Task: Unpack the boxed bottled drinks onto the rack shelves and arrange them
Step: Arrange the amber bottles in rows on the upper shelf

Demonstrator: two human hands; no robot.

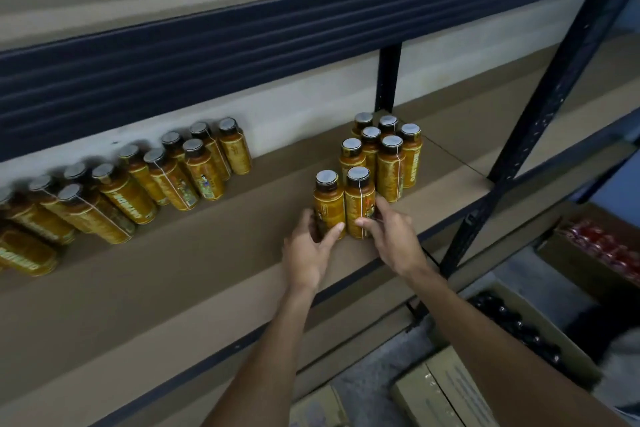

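Two bottles (328,206) upright, caps up, hands (308,250) gripping.

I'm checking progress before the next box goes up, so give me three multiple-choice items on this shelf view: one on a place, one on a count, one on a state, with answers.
1. Where do the left front bottle and the right front bottle stand?
A. on the top shelf
B. on the brown shelf, at the front of the right cluster
C. in a box on the floor

2. How many caps show in that cluster?
A. four
B. eight
C. twelve

3. What are the left hand and the right hand doing?
A. hanging empty
B. lifting a box together
C. each gripping one bottle

Answers:
1 B: both stand upright just ahead of the six others.
2 B: eight silvery tops can be counted, the front pair included.
3 C: each hand's fingers curl round its own front bottle.
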